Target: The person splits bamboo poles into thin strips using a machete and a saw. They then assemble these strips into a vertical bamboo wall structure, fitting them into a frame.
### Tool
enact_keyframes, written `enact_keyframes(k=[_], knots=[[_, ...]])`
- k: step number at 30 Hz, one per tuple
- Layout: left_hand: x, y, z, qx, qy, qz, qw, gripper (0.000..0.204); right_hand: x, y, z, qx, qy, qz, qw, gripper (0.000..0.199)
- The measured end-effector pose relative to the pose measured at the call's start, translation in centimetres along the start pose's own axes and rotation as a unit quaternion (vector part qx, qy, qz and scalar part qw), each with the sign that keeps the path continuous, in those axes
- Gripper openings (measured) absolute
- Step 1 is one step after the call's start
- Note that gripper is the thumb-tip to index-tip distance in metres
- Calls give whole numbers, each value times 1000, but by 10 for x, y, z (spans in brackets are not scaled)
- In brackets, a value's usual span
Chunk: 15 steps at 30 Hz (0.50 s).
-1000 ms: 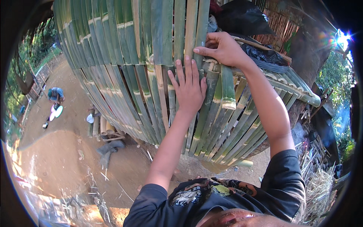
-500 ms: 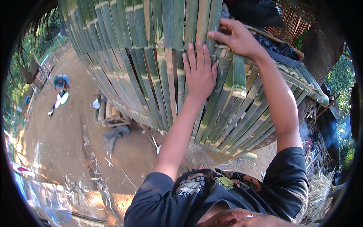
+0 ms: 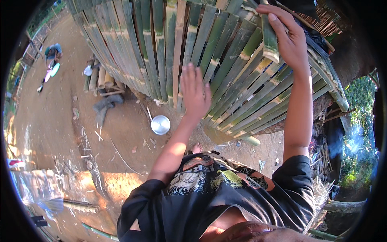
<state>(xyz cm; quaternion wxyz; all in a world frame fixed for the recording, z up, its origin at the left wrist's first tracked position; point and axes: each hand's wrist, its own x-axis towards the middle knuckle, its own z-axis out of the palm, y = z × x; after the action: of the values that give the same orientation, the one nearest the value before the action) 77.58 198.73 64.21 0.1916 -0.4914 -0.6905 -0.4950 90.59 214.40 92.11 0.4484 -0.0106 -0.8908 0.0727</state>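
A slatted surface of split green bamboo [image 3: 121,48] fans out in front of me, its strips side by side with narrow gaps. My left hand [image 3: 195,92] is over the lower ends of the middle strips, fingers stretched out and nothing in them; whether it touches them I cannot tell. Further up on the right, my right hand [image 3: 288,40] lies with extended fingers and thumb at the upper part of a short bamboo piece [image 3: 269,42]. This piece sits on top of the other strips, its cut end toward me. Part of its upper end is hidden by the fingers.
A round metal pot [image 3: 160,125] stands on the dirt ground below the slats. Cut bamboo lengths [image 3: 100,78] and dark boots [image 3: 107,105] lie left of it. Another person [image 3: 53,52] bends down at far left. A tree trunk [image 3: 354,52] rises at right; smoke drifts nearby.
My left hand has come off its place beside the right hand and drawn back toward me. My right hand has shifted onto the short bamboo piece. The view has moved, bringing the pot fully into sight.
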Motion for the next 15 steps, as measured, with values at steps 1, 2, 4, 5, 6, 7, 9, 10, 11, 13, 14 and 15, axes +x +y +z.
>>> enact_keyframes(k=[1, 2, 4, 5, 6, 7, 9, 10, 11, 13, 14, 15], knots=[[4, 7, 1, -1, -8, 12, 1000, 64, -5, 1, 2, 5, 7, 25, 1000, 28], [12, 15, 3, -3, -15, 24, 1000, 64, -11, 0, 3, 10, 14, 50, 999, 28], [26, 30, 10, -20, 1, 37, 999, 65, -25, -5, 7, 95, 70, 160, 980, 31], [34, 37, 15, -34, 26, 37, 998, 65, -31, -8, 9, 80, 78, 139, 984, 31], [41, 43, 20, -46, 53, 35, 997, 66, -35, -8, 11, 66, 86, 117, 987, 31], [47, 49, 25, -44, 65, 37, 996, 65, -37, -7, 12, 52, 94, 95, 990, 32], [56, 59, 29, -41, 85, 39, 995, 65, -35, -8, 11, 5, 88, 100, 991, 28], [59, 62, 29, -24, 96, 41, 994, 62, -35, -14, 9, -28, 85, 128, 988, 27], [59, 59, 33, -35, 107, 43, 993, 61, -36, -16, 7, -61, 81, 156, 982, 26], [59, 51, 37, -57, 131, 48, 989, 60, -37, -11, 6, -169, 143, 99, 970, 18], [56, 48, 37, -85, 149, 42, 984, 59, -40, -8, 8, -220, 173, 69, 957, 17], [53, 46, 38, -81, 156, 34, 984, 59, -47, -7, 9, -255, 168, 41, 951, 17]])
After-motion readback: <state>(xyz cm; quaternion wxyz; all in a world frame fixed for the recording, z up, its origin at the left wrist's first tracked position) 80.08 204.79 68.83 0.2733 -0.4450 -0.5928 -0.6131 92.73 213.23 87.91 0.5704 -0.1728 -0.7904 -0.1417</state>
